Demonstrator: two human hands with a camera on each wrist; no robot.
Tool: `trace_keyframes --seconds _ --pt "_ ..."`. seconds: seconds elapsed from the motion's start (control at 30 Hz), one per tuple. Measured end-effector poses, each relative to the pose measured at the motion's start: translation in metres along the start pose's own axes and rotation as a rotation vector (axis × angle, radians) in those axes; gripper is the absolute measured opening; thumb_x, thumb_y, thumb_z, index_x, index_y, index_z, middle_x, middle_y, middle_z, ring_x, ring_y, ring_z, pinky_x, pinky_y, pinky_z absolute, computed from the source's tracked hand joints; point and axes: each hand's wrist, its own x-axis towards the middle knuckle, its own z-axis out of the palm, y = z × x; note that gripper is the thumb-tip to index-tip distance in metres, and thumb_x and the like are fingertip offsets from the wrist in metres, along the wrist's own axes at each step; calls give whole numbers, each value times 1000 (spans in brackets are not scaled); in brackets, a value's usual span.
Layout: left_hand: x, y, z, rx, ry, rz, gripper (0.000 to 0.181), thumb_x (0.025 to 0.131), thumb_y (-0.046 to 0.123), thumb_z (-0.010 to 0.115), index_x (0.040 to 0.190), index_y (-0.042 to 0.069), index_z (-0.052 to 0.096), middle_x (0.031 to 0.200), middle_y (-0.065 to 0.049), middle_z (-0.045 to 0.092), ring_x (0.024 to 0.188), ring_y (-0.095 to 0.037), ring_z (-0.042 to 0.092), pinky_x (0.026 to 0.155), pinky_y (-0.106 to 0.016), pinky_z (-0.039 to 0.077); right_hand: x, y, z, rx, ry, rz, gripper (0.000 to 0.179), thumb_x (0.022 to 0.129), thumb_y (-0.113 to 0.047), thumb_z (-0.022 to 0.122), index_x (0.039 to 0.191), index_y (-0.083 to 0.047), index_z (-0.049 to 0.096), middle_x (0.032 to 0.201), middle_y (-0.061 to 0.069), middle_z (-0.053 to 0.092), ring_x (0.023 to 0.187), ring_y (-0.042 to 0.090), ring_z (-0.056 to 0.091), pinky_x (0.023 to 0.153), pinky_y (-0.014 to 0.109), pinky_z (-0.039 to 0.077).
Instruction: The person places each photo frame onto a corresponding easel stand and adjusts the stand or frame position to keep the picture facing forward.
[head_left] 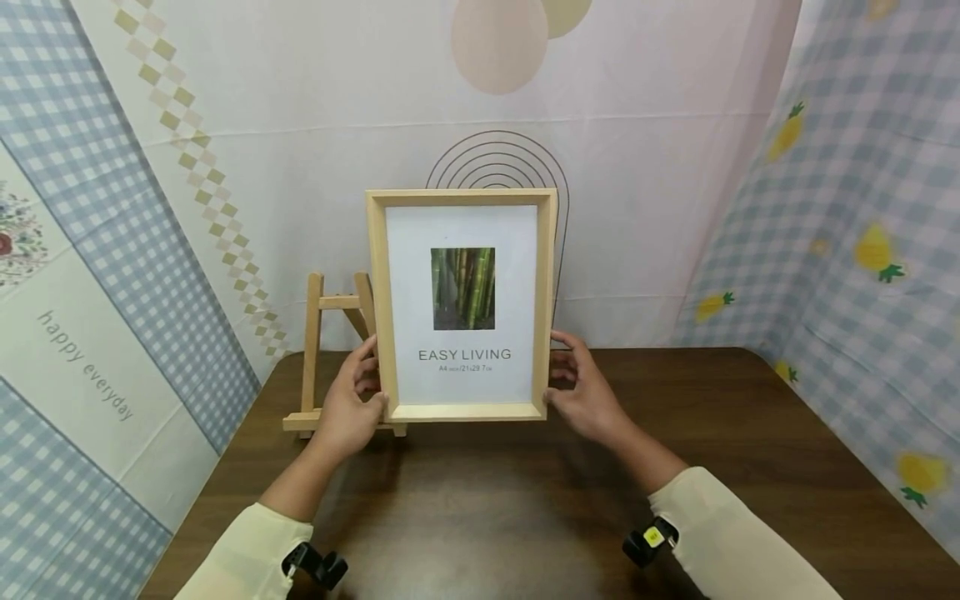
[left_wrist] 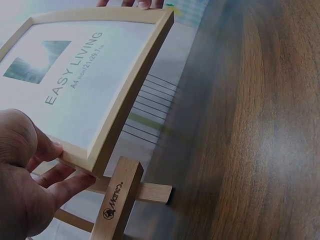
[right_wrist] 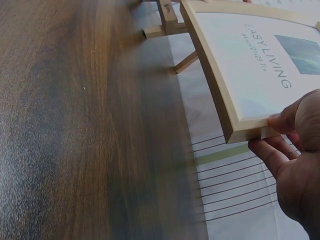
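A light wooden picture frame [head_left: 546, 308] stands upright in the middle of the head view, with a bamboo picture and the words EASY LIVING on its white sheet. My left hand [head_left: 352, 408] grips its left side low down, thumb in front and fingers behind. On the opposite side my right hand [head_left: 588, 396] pinches the lower right edge in the same way. Both wrist views show the frame's lower edge held off the table. A small wooden easel [head_left: 311, 350] stands behind the frame's left part, which hides much of it; its ledge [left_wrist: 117, 200] shows in the left wrist view.
The brown wooden table [head_left: 480, 500] reaches back to a pale patterned cloth [head_left: 637, 208] hung behind it. Checked cloths hang at the left [head_left: 135, 208] and right [head_left: 840, 275]. Each sleeve carries a black wrist device.
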Motion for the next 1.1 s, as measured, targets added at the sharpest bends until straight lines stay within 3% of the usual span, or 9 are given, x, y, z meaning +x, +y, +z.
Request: trace_keyframes --seconds 0.3,0.6,0.97,1.1 --pt "2 -2 0 13 10 6 90 93 -16 55 164 30 23 149 -22 45 121 -44 56 65 -30 55 0 -1 3 18 7 6 89 81 23 65 155 -15 32 132 27 54 111 42 61 80 38 58" --pt "0 -1 -5 -1 10 -6 89 94 -16 54 164 28 22 149 -23 43 121 -44 55 68 -30 54 3 2 7 14 0 6 91 81 22 66 154 -20 34 133 24 55 111 40 60 81 38 58" --pt "-1 1 -7 -4 33 -24 89 93 -18 53 164 27 23 147 -23 45 120 -44 55 71 -44 59 4 4 12 44 4 -25 91 80 24 65 156 -12 30 136 30 53 112 43 59 86 45 56" --pt "-1 1 -8 2 39 -25 89 93 -18 53 164 26 23 147 -23 46 119 -44 56 72 -38 58 5 3 14 47 -2 -28 91 81 24 66 156 -13 31 136 29 53 111 43 59 84 45 56"
